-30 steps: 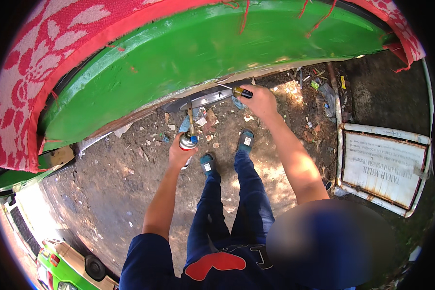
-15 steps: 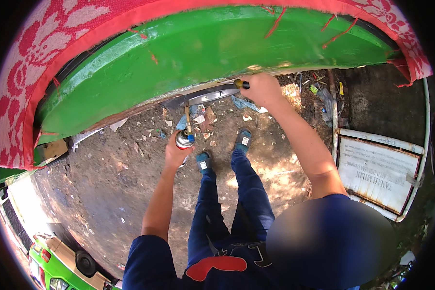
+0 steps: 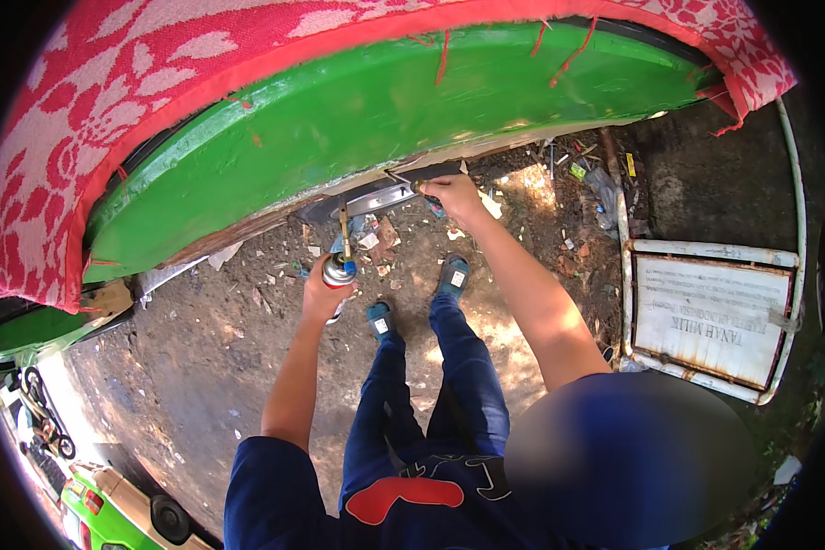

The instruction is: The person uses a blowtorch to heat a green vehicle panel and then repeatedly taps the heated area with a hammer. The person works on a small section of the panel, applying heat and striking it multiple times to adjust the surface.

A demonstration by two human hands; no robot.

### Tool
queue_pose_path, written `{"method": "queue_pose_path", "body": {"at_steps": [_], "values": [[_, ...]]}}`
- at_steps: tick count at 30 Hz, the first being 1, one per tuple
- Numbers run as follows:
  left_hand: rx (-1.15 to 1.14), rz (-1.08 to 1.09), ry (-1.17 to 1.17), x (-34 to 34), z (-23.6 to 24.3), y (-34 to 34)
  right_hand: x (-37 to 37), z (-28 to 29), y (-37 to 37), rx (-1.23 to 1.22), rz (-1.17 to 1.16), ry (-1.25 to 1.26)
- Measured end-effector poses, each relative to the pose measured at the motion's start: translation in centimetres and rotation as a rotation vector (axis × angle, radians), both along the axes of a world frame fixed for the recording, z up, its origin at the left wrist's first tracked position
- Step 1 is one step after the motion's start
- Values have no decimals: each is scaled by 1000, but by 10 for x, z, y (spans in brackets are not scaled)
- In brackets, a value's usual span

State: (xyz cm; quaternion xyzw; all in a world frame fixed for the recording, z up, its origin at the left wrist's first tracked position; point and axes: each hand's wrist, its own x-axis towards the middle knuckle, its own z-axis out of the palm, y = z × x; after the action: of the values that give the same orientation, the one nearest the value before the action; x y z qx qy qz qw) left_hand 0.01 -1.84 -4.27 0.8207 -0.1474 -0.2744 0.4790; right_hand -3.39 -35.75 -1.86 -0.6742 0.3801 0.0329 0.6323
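My left hand [image 3: 324, 291] grips a gas canister [image 3: 339, 269] with a brass torch head [image 3: 345, 229] pointing up toward the lower edge of a green painted panel [image 3: 357, 119]. I cannot make out a flame. My right hand [image 3: 454, 196] is closed on a screwdriver [image 3: 401, 178], its thin shaft reaching left to that edge, just right of the torch nozzle. A grey strip with a shiny middle [image 3: 383, 199] lies below the edge, behind both tools; whether either tool touches it, I cannot tell.
A red patterned cloth [image 3: 64, 183] drapes over the panel. A rusty white-framed sign [image 3: 710, 293] stands at right. Litter [image 3: 585, 183] is strewn on the dirt [image 3: 202, 394] around my sandalled feet. At left are a motorbike [image 3: 41, 412] and a green vehicle [image 3: 92, 500].
My right hand with the screwdriver has moved left along the panel edge, closer to the torch nozzle. The view has shifted slightly. My left hand keeps its grip on the canister.
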Motion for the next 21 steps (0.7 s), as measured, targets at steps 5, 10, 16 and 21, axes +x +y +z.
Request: {"method": "queue_pose_path", "body": {"at_steps": [5, 10, 16, 21], "values": [[20, 31, 38, -2, 2, 1, 1, 39, 38, -891, 429, 85], [30, 18, 24, 0, -3, 1, -3, 42, 57, -1002, 486, 105], [42, 38, 25, -2, -3, 3, -10, 38, 57, -973, 457, 124], [-25, 4, 20, 1, -2, 5, -17, 51, 49, -961, 457, 130]]}}
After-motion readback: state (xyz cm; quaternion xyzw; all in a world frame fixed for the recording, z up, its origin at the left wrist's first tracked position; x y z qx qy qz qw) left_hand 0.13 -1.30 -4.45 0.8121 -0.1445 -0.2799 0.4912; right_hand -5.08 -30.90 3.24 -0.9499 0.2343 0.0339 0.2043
